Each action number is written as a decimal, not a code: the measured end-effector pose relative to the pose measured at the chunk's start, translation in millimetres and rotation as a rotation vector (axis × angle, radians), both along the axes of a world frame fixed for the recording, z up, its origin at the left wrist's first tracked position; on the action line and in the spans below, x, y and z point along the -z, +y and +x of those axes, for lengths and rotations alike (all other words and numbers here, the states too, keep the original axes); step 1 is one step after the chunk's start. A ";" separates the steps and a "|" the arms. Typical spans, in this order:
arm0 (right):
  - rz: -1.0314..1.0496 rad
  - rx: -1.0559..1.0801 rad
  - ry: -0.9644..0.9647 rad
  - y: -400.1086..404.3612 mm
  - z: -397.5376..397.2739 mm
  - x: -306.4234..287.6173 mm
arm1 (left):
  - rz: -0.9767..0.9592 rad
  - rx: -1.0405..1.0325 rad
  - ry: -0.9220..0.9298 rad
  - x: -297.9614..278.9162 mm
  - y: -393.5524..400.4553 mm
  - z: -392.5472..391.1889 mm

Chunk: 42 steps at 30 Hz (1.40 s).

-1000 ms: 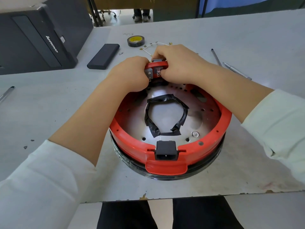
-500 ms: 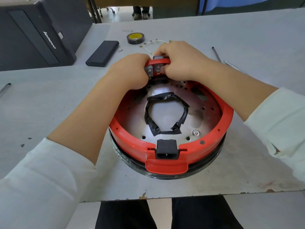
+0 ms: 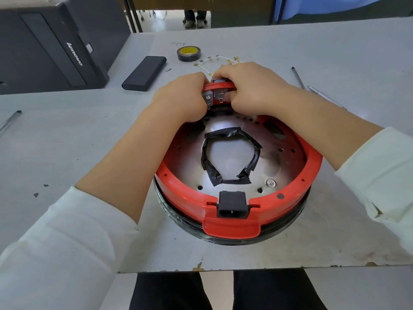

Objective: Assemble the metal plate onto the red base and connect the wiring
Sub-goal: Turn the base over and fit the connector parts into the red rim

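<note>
Two hands meet at the far rim of the red base (image 3: 237, 209), which sits at the centre of the frame on the grey table (image 3: 335, 54). Inside the base lies the metal plate (image 3: 279, 162), round and drilled with small holes, its middle opening edged with crumpled black tape (image 3: 230, 177). A black socket (image 3: 232, 205) is set into the near rim of the base, above a red tab. At the far rim, small grey switch parts (image 3: 211, 96) with metal terminals show between the hands. The left hand (image 3: 181, 97) has its fingers curled round the rim and the switch parts from the left; the right hand (image 3: 250, 86) grips the rim from the right, fingers clenched over it. Just beyond the hands, at upper centre, white wires (image 3: 210, 63) with brass terminals lie loose on the table, next to a tape roll (image 3: 188, 53) with a yellow core. Left of that lies a flat black box (image 3: 145, 72), and a black computer case (image 3: 51, 45) fills the upper left. Pens or thin tools (image 3: 298, 77) lie at the right, and another pen (image 3: 10, 121) at the left edge.
</note>
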State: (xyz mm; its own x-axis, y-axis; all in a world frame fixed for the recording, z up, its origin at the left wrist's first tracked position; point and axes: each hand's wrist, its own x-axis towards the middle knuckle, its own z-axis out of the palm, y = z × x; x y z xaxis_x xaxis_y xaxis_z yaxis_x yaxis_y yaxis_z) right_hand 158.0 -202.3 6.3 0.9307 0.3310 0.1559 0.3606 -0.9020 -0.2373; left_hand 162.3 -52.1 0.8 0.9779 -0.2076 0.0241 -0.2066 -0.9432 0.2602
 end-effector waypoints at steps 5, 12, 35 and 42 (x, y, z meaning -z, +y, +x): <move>0.018 0.013 -0.007 -0.1 -0.4 2.0 | -0.005 0.029 -0.002 0.2 1.1 1.5; 0.034 -0.004 -0.008 -0.5 -1.5 0.2 | 0.004 0.038 -0.002 0.1 0.5 2.5; -0.006 -0.042 0.019 -4.0 -1.6 -2.3 | 0.009 0.024 -0.004 0.3 -2.4 5.5; -0.025 -0.043 -0.003 -5.6 -1.1 -2.7 | -0.026 0.028 0.006 1.0 -2.3 6.3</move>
